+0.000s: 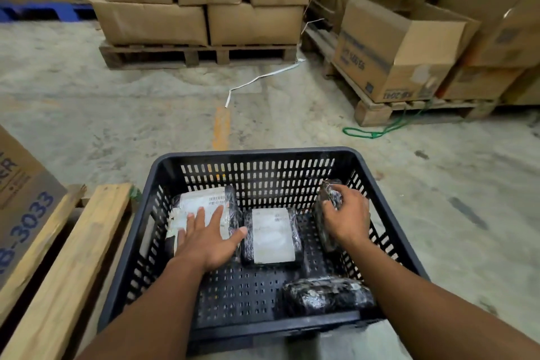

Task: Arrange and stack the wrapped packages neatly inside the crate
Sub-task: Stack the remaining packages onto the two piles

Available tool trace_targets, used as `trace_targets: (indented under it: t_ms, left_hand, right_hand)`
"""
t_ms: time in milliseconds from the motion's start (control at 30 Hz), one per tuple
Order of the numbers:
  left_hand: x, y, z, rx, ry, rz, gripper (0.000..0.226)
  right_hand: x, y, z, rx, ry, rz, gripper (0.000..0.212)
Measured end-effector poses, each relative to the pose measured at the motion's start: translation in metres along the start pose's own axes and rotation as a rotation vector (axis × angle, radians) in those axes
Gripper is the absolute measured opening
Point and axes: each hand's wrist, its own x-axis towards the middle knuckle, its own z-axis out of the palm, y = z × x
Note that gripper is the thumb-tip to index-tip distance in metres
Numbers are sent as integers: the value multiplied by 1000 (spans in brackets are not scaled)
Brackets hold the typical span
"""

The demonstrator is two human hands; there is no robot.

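Note:
A black slotted plastic crate (257, 155) stands on the floor in front of me. Inside, at the far left, lies a wrapped package with a white label (201, 202); my left hand (206, 238) rests flat on it, fingers spread. A second labelled package (273, 235) lies flat in the middle. My right hand (346, 215) grips a dark wrapped package (330, 193) that stands on edge against the crate's right wall. Another dark wrapped package (327, 295) lies near the front right corner.
A wooden pallet (67, 266) with a printed carton (20, 199) sits close on the left. Pallets stacked with cardboard boxes (201, 3) stand ahead and to the right (400, 47). A white strap (263, 76) and a green cord (380, 130) lie on the concrete floor.

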Motion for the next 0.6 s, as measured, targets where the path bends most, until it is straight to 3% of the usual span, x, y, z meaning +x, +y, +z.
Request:
trace_targets:
  t_ms: [267,467,600]
  left_hand:
    - [-18,0,-8,62,-26,-7,93]
    - [-23,-3,-13,103,-15,-8,93]
    - [-27,2,-16,116,-15,6,92]
  right_hand:
    - [-1,15,20,-108,-3,99,68]
    - [4,13,26,-121,12,93,67]
    - [1,14,27,-160,-65,67,67]
